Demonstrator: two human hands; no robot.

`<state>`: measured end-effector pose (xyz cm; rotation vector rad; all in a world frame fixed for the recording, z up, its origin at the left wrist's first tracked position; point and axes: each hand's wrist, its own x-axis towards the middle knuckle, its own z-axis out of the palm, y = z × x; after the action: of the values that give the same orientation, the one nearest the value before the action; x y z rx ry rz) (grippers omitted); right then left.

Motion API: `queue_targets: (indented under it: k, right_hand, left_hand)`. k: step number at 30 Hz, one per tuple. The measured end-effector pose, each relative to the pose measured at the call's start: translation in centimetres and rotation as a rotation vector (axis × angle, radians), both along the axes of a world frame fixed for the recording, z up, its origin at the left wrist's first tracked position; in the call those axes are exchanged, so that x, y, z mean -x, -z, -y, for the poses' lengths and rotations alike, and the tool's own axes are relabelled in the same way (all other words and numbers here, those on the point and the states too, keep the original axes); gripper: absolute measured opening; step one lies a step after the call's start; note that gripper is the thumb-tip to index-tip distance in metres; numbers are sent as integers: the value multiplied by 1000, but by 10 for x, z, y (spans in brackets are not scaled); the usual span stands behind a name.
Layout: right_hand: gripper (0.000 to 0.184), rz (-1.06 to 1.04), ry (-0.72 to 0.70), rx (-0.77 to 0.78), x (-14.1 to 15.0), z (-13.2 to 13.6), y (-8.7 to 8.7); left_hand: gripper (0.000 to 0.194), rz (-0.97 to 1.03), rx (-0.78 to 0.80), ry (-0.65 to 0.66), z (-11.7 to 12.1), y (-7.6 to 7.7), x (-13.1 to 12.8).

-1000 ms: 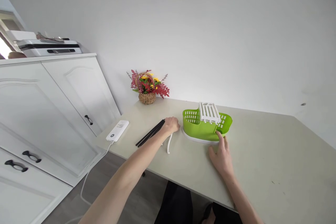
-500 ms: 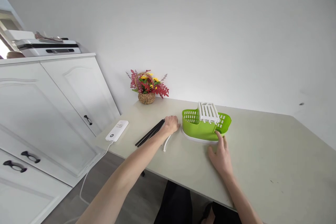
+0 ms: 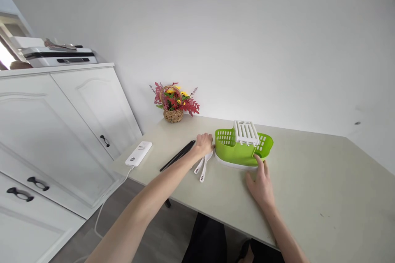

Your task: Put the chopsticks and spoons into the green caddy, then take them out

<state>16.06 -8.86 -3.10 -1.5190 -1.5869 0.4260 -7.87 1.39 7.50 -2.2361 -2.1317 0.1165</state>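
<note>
My left hand (image 3: 204,144) is closed, with its fingers curled down at the left end of a green cutlery drainer (image 3: 233,155). From under that hand stick out the handles of two white spoons (image 3: 203,170); the fingers hide their far ends. The drainer has perforated end walls, a white slotted rack (image 3: 246,132) on top and a white base. My right hand (image 3: 261,185) grips its front right edge, index finger hooked over the low rim and thumb apart near the table. Black chopsticks (image 3: 177,156) lie left of my left hand, partly behind the forearm.
A wicker basket of flowers (image 3: 173,115) stands at the back left of the pale table (image 3: 314,185). Near the left edge lies a white power bank (image 3: 138,153) with its cable hanging down. White cabinets (image 3: 68,131) stand at left, and the wall is behind the table.
My left hand has shifted slightly right, toward the drainer. The white spoons have moved right with it and now show two spread handles. My right hand stays at the drainer.
</note>
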Motion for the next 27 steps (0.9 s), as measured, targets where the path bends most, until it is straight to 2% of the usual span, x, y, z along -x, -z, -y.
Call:
queue_targets:
  k: [10,27]
  right_hand:
    - [69,-14,-8,8,0,1,-1]
    - [69,-1,-7,-23,0,-1,2]
  left_hand:
    - [41,35,-69,41,-2,-2,8]
    - [29,164,-227,37,-2,-30,6]
